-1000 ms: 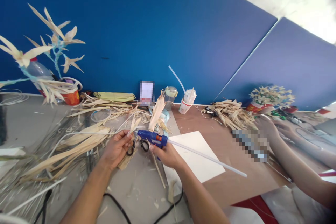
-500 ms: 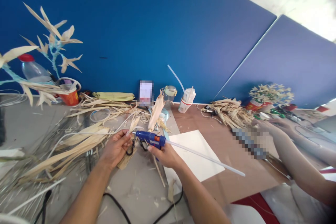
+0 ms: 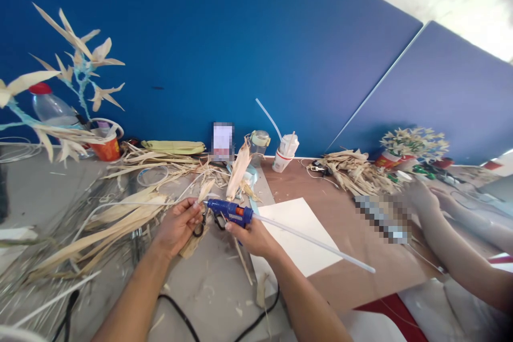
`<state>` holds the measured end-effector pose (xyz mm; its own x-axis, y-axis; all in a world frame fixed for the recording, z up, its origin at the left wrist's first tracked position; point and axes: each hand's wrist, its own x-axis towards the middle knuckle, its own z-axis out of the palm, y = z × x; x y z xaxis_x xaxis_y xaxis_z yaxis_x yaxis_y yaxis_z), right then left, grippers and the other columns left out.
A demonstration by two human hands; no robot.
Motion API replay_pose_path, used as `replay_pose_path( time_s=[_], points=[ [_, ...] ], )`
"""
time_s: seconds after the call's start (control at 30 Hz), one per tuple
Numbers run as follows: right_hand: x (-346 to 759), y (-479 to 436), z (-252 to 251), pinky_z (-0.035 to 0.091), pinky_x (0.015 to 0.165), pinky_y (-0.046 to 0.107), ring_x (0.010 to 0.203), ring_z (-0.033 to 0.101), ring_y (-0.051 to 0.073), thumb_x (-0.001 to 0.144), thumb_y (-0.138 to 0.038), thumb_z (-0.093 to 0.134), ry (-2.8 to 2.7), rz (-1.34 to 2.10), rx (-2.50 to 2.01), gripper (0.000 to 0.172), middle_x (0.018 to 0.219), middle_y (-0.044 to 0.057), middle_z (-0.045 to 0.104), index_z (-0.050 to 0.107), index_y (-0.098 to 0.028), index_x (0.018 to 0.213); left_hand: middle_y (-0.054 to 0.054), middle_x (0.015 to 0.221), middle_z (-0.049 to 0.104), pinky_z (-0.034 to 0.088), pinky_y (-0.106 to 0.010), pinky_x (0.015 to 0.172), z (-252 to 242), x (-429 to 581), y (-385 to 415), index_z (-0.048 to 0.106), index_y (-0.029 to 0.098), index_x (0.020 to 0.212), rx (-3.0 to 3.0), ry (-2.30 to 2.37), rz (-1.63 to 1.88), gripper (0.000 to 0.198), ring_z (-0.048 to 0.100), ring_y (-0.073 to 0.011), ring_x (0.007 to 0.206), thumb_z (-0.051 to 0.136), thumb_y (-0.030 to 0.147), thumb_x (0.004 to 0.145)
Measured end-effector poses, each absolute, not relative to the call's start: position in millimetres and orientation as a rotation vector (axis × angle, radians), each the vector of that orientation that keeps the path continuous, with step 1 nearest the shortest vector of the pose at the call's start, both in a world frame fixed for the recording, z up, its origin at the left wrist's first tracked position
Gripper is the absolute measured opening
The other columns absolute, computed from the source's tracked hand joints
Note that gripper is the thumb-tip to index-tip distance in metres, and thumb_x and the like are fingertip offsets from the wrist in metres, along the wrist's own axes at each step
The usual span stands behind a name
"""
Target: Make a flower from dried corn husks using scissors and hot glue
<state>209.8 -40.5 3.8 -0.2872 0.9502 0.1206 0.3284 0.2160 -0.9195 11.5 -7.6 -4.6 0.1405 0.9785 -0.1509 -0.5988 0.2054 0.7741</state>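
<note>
My right hand (image 3: 252,234) grips a blue hot glue gun (image 3: 230,210). A long translucent glue stick (image 3: 316,238) sticks out of its back, toward the lower right. The gun's nozzle points left at the fingertips of my left hand (image 3: 182,224). Those fingers are pinched together, and what they hold is too small and hidden to make out. Just above them a pale strip of corn husk (image 3: 206,191) stands up, and a white wire (image 3: 120,203) runs in from the left toward the hand. Black scissors handles (image 3: 198,228) show below the nozzle.
Dry corn husks (image 3: 116,227) spread across the left side. Husk flowers (image 3: 82,59) rise from a red cup (image 3: 106,144). White paper (image 3: 302,235) lies right of the gun. A black cord (image 3: 178,304) loops in front. At right, a co-worker's arms (image 3: 449,240) reach over the table.
My hands and the glue gun stay almost still. At the right, the co-worker's nearer hand has shifted slightly to the right.
</note>
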Motion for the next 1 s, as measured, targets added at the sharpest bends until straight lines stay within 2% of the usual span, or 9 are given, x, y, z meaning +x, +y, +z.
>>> replay_pose_path(
  time_s=[0.17,0.57,0.77,1.0],
  points=[
    [210.3,-40.1,4.5,0.042,0.064,0.025,0.066,0.045,0.014,0.085,-0.038,0.055,-1.724,1.092,-1.180,0.023,0.071,0.000,0.054,0.063,-0.017,0.090,0.002,0.060,0.056,0.037,-0.015,0.047,-6.0,11.3,-7.6,0.062,0.012,0.072,0.644,0.750,1.248,0.029,0.040,-0.0035,0.048,0.086,0.021,0.057],
    [211.2,-39.4,2.3,0.042,0.062,0.024,0.065,0.043,0.013,0.083,-0.038,0.056,-1.715,1.117,-1.206,0.023,0.070,-0.001,0.052,0.063,-0.017,0.088,0.002,0.059,0.058,0.038,-0.014,0.046,-4.4,12.5,-8.0,0.063,0.012,0.072,0.624,0.751,1.249,0.031,0.042,-0.0029,0.046,0.087,0.021,0.055],
    [213.8,-38.8,0.4,0.043,0.065,0.025,0.067,0.045,0.013,0.084,-0.039,0.056,-1.707,1.109,-1.164,0.027,0.074,0.000,0.055,0.064,-0.017,0.098,0.001,0.063,0.059,0.037,-0.015,0.047,-5.8,11.5,-7.1,0.063,0.012,0.071,0.626,0.727,1.256,0.028,0.041,-0.0027,0.047,0.086,0.019,0.057],
    [214.4,-38.5,-1.2,0.041,0.061,0.024,0.065,0.043,0.012,0.084,-0.038,0.058,-1.666,1.128,-1.133,0.022,0.070,-0.001,0.052,0.063,-0.018,0.091,0.003,0.061,0.056,0.036,-0.015,0.046,-7.3,11.9,-6.4,0.063,0.013,0.073,0.632,0.712,1.279,0.025,0.039,-0.0030,0.047,0.084,0.019,0.060]
  ],
)
